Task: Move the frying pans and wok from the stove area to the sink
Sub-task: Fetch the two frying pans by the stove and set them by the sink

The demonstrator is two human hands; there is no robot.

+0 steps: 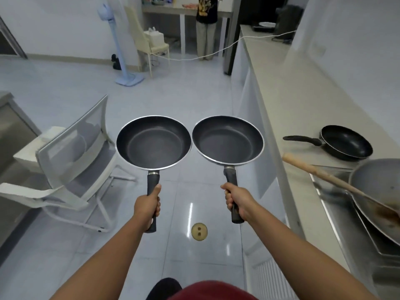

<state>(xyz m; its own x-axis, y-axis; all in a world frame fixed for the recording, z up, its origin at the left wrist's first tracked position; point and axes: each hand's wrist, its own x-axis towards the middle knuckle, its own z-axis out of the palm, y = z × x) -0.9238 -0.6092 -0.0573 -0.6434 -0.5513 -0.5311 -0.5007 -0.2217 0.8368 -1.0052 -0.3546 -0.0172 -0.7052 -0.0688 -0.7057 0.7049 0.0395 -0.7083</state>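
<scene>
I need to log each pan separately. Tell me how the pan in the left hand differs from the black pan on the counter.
The left-hand pan is held in the air over the floor by the left hand; the counter pan rests untouched on the counter. The left-hand pan has a bright metal rim and its handle points toward the person; the counter pan is all black, handle pointing left. Both are empty, dark and upright.

Both bare arms are stretched forward from the lower edge of the view, side by side and well apart. The left grip (147, 207) is closed in a fist, thumb laid upward along a dark handle. The right grip (236, 202) is likewise wrapped tight, knuckles turned left, wrist angled slightly inward.
</scene>
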